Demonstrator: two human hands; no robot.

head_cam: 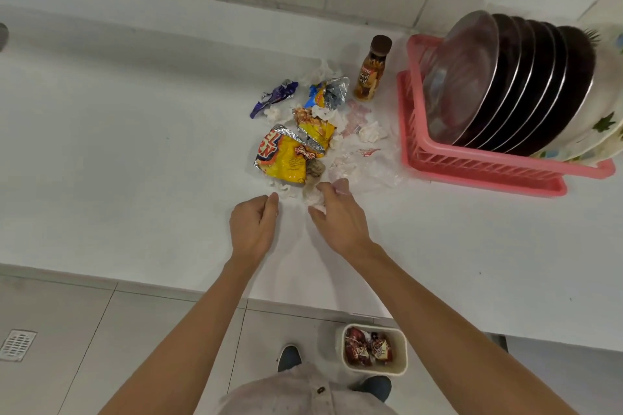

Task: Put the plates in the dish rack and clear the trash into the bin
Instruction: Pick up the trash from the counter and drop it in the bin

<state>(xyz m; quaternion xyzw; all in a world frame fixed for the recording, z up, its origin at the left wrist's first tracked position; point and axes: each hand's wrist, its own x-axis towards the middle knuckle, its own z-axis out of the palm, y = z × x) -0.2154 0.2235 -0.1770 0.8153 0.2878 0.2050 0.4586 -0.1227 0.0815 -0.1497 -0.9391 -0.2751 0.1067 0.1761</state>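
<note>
our right hand: clamped on crumpled tissue
our left hand: curled; hold unclear
room: open counter leftward; dish rack right
edge: bin below it

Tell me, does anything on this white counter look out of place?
Yes. Crumpled yellow snack bags, a purple foil wrapper and crumpled white tissue lie scattered on the counter beside the pink plastic dish rack; a brown-capped drink bottle stands upright beside them.
</note>
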